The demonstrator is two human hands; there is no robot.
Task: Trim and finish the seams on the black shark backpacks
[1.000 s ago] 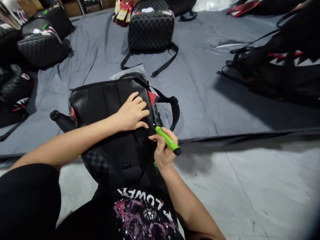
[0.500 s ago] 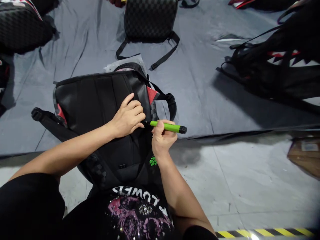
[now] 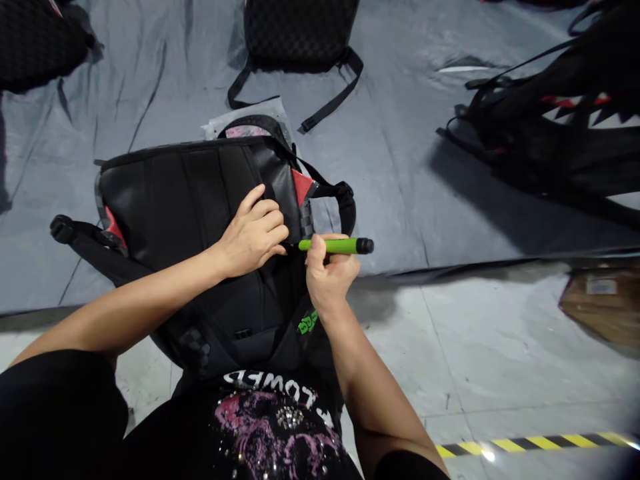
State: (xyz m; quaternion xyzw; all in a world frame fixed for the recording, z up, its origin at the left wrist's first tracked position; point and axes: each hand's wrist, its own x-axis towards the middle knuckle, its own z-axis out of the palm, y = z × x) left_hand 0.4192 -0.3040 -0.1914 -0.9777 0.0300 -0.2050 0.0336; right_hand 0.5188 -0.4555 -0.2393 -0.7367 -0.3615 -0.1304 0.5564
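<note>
A black backpack (image 3: 167, 193) with red corner patches lies back panel up, partly on the grey cloth and partly against my body. My left hand (image 3: 254, 233) presses on its panel, fingers curled against the fabric and the index finger stretched further forward. The fingertips seem to pinch the material, though part of the grip is hidden. In my right hand (image 3: 330, 270) is a green marker pen (image 3: 343, 246), held sideways between thumb and fingers. Its dark tip points left, close to my left fingertips; I cannot tell whether it touches the backpack.
Grey cloth (image 3: 395, 187) covers the work surface. A checked bag (image 3: 300, 33) with loose straps lies beyond, and a black backpack with a toothed print (image 3: 550, 147) is on the right. A brown carton (image 3: 600, 303) stands on the floor near striped tape (image 3: 530, 444).
The camera view has shifted slightly. The marker pen now lies more level, its rear end raised a little. My left hand keeps its place on the backpack.
</note>
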